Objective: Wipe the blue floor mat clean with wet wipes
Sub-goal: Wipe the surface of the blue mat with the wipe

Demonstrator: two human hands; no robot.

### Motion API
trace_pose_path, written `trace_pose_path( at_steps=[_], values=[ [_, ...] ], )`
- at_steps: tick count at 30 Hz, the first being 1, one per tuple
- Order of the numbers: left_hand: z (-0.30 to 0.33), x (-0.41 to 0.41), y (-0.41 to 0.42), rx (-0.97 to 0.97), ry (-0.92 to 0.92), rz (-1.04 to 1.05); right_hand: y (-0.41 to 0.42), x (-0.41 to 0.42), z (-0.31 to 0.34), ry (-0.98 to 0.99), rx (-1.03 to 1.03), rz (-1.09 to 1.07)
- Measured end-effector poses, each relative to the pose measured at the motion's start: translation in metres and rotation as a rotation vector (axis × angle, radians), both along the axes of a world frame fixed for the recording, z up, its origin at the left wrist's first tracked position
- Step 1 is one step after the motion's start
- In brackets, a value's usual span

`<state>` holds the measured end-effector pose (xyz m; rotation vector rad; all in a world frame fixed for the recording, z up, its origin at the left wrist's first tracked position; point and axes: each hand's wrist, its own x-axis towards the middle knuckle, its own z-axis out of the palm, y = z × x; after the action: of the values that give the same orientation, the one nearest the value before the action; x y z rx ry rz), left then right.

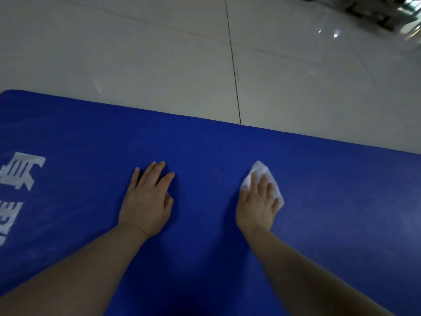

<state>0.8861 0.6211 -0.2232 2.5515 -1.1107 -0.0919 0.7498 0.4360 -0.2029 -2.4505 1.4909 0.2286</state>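
Pale glossy tiled floor (159,53) carries blue floor mat (91,137), far edge running diagonally, rounded corner far left. White printed characters (20,172) near mat's left edge. Left hand (148,199) flat on mat, fingers straight and spread, grip open, holding nothing. Right hand (258,206) presses crumpled white wet wipe (259,169) against mat mid-width, fingers extended over it, grip open.

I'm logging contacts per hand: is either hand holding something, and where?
Right hand presses flat on the middle of a crumpled white wet wipe; left hand holds nothing.
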Motion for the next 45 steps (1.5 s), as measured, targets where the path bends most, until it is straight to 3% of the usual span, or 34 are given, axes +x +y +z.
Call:
trace_pose_path(
  at_steps=[5,8,11,16,18,21,29,31,37,45],
  values=[
    [-0.002,0.002,0.001,0.011,0.011,0.01,0.081,0.034,-0.009,-0.043,-0.069,0.529],
    [-0.001,0.002,0.001,0.003,0.021,-0.008,0.098,0.033,-0.009,-0.108,-0.029,0.658],
    [-0.001,0.001,0.001,-0.011,0.016,-0.002,0.066,0.009,-0.011,-0.043,-0.057,0.564],
    [-0.002,0.001,0.001,-0.023,0.021,0.007,-0.002,-0.048,-0.001,0.019,0.003,0.08],
    [-0.002,0.001,0.001,-0.022,0.022,0.006,-0.001,-0.053,0.005,0.005,0.014,0.002],
    [-0.001,0.001,0.001,-0.013,0.024,0.006,0.026,-0.034,0.0,0.003,0.009,0.1],
    [-0.004,0.004,0.001,-0.006,-0.011,-0.007,0.123,-0.001,-0.009,-0.134,-0.032,0.668],
    [-0.004,0.004,0.002,0.003,0.0,-0.01,0.104,-0.013,-0.01,-0.094,-0.03,0.612],
    [-0.003,0.001,0.002,0.001,-0.019,-0.007,0.01,-0.083,-0.002,0.073,-0.017,0.163],
    [0.004,-0.032,0.017,-0.115,-0.061,-0.114,0.003,-0.091,0.0,0.066,0.002,0.193]
  ],
)
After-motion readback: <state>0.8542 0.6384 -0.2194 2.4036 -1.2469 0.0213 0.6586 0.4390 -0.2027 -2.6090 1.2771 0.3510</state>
